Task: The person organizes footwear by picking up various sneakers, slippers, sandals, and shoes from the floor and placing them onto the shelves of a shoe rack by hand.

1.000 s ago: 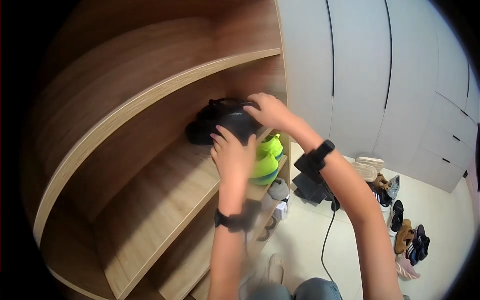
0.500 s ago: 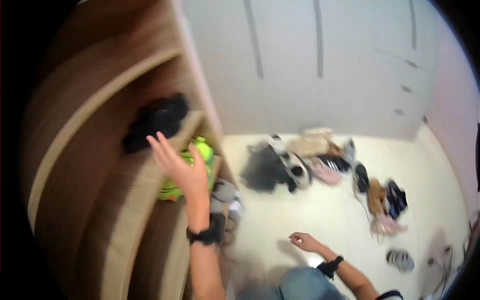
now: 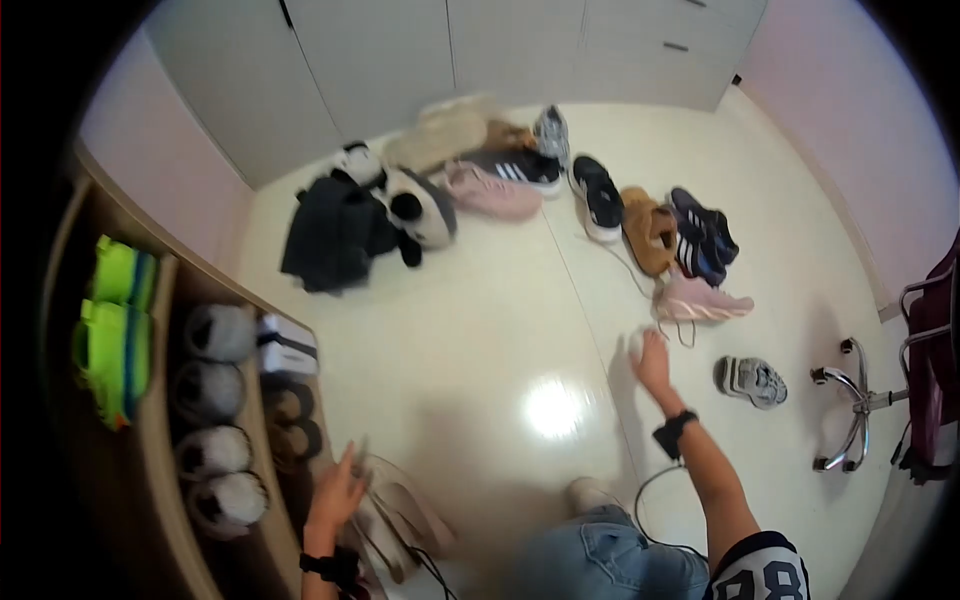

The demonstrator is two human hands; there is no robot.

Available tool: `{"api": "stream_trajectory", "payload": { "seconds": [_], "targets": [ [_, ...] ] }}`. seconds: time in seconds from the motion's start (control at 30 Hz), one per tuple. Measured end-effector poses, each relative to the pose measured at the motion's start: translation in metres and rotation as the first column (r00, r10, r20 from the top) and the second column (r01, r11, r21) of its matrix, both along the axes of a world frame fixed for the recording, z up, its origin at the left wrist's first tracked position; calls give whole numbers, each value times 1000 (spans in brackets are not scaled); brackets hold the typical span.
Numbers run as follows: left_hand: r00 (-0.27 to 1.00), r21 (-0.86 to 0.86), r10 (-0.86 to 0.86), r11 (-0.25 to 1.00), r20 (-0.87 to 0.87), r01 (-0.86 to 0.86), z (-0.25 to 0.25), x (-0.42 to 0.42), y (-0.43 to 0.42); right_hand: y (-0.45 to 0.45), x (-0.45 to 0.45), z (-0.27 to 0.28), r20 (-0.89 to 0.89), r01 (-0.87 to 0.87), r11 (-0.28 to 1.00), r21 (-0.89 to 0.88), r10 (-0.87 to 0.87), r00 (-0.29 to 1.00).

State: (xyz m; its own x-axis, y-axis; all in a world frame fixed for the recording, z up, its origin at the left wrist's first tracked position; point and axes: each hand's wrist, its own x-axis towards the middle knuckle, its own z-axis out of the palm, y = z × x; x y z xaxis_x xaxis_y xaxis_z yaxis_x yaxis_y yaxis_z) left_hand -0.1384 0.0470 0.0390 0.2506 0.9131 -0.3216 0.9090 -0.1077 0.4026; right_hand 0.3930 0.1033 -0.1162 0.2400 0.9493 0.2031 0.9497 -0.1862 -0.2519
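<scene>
In the head view, both hands have been withdrawn from the black item on the upper shelf, where they were placed a second ago, and the gaze has been turned down to the floor [image 3: 480, 320]. The black item is now left out of view. The right hand [image 3: 652, 365] has been lowered further out over the floor, just short of the pink shoe [image 3: 705, 300], whose loose laces are spread beside it. Its fingers are partly curled; because of blur, it cannot be told whether anything is gripped. The left hand [image 3: 338, 488] has been brought down beside the shelf unit [image 3: 165, 420], next to the beige shoes [image 3: 390, 545]; its fingers are held apart and nothing is seen in them.

Attention thus appears to be shifted from the shelf to the footwear on the floor. The grey sneaker [image 3: 752, 382] is seen nearer the person than the pink shoe, while the brown shoe [image 3: 650, 235] is set beyond it, beside dark striped shoes [image 3: 700, 240]. In the shelf unit, the neon shoes [image 3: 125, 350], the grey shoes [image 3: 208, 390] and a white box [image 3: 288, 345] are held in separate compartments.
</scene>
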Motion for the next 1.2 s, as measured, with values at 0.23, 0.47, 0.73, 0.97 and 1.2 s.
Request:
{"api": "stream_trajectory", "payload": {
  "seconds": [0.23, 0.47, 0.73, 0.97, 1.2],
  "targets": [
    [978, -140, 100, 982, -185, -127, -41, -3, -41, 57, 98, 65, 381, 39, 989, 140, -90, 920],
    [974, -115, -24, 993, -224, -2, -49, 14, -50, 57, 76, 52, 170, 88, 917, -389, -22, 985],
    [975, -103, 22, 994, -219, -45, -55, 11, -67, -33, -47, 99, -95, -390, 921, -21, 387, 917],
    [957, -137, 129, 976, -260, -169, -60, 9, -122, -72, -140, 100, -457, -792, 610, -16, 700, 549],
    [953, -131, 148, 974, -265, -187, -70, 21, -173, -73, -203, 75, -511, -952, 308, -6, 817, 267]
  ]
}}
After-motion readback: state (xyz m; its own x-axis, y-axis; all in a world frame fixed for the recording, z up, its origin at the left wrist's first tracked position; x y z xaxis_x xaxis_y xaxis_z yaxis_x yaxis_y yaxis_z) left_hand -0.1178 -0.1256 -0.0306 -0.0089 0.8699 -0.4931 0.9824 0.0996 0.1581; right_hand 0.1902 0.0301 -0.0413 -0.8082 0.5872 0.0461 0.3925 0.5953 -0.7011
